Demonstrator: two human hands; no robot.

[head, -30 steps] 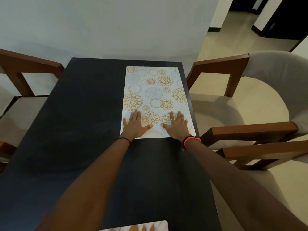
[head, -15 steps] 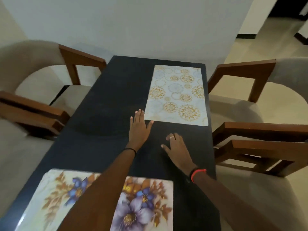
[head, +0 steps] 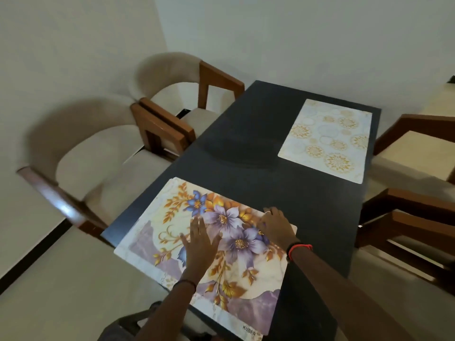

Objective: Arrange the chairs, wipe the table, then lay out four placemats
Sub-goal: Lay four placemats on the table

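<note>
We see a dark table (head: 270, 168) running away from us. A floral placemat (head: 170, 217), printed with purple and blue flowers and gold leaves, lies on the table's near left part, a little askew, so that its near left edge hangs just past the table's near end. The left hand (head: 199, 244) lies flat on the middle of this mat, palm down, fingers straight and close together, holding nothing. The right hand (head: 277, 226) rests on the mat's far right corner with its fingers bent down to the surface; we cannot tell whether they pinch the edge or only press on it. A ring (head: 268, 212) shows on one of its fingers, a red and black band (head: 299, 248) circles that wrist, and a thin black band (head: 186, 283) circles the left wrist. The word KUBER (head: 249, 333) is printed at the mat's near right corner. A medallion placemat (head: 327, 139), pale with gold rounds, lies flat on the table's far right part, well apart from the floral one. Along the table's left side stand the near left chair (head: 81, 153) and the far left chair (head: 170, 75), cushioned, with wooden arms close together; along its right side the far right chair (head: 408, 153) and the near right chair (head: 418, 222) are only partly in view.
</note>
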